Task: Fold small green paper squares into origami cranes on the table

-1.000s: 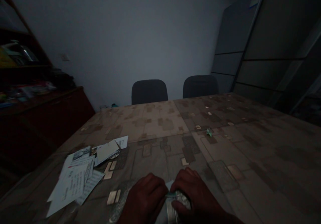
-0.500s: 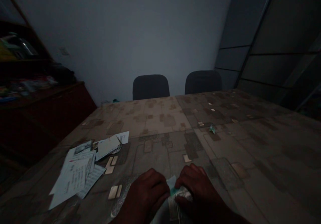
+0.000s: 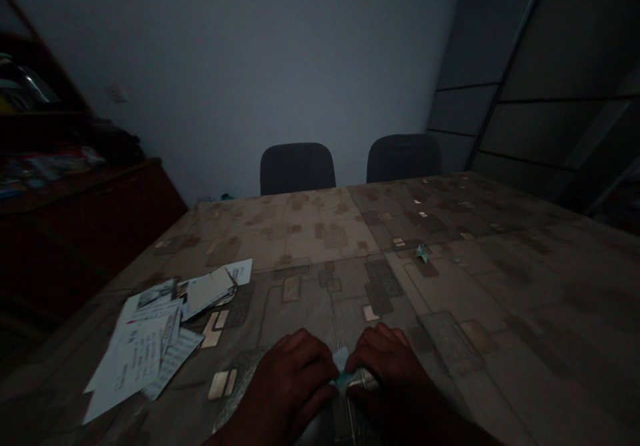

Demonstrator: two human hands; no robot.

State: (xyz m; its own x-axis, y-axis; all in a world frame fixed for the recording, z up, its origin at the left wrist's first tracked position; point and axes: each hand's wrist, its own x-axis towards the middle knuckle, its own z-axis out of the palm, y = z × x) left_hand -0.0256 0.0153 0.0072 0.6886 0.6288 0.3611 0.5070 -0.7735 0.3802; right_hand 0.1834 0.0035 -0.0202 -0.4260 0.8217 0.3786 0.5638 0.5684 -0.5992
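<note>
At the near edge of the table, my left hand (image 3: 299, 381) and my right hand (image 3: 387, 373) are closed side by side on a piece of paper. This paper (image 3: 341, 358) is pale, with a green patch, and a corner of it pokes up between my fingertips. Thumbs and bent index fingers pinch it from both sides. Most of the sheet is hidden by my hands, and the dim light leaves its folds unclear.
Several loose papers and cards (image 3: 145, 349) lie in a pile on the left of the patterned tablecloth (image 3: 310, 313). A small green-and-white crumpled or folded piece (image 3: 421, 253) rests farther right. Two dark chairs (image 3: 297, 169) stand beyond the far edge; a cabinet (image 3: 95, 213) is at left.
The camera has turned slightly, so the table and papers sit a little farther left and higher. My hands keep their pinch on the paper, and less of it shows between them.
</note>
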